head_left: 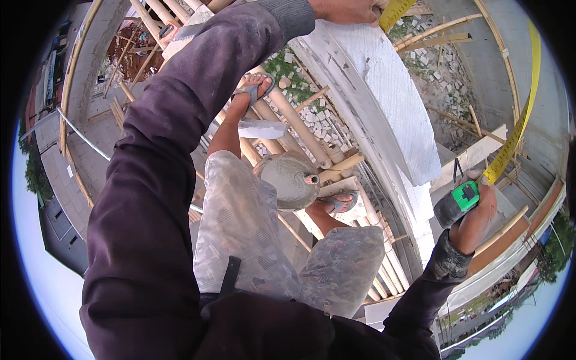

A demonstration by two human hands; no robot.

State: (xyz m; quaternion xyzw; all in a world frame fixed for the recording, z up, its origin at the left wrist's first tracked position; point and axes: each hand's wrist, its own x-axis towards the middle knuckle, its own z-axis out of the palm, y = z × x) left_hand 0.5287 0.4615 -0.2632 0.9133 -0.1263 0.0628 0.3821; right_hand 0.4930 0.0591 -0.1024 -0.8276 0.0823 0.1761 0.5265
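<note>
A green and black tape measure sits in my right hand, whose fingers are closed round its case. Its yellow blade runs out from the case and arcs up past the right side of the view. At the top edge, my left hand pinches the blade's other stretch, partly cut off by the frame. Under that hand lies a white block wall with a rough, pale top face. My right hand is beside the wall's near end, apart from it.
I stand on a bamboo scaffold in sandals. A round mortar bucket with a tool handle in it sits between my legs. A white block piece lies on the poles. A handsaw is at upper left. Rubble lies far below.
</note>
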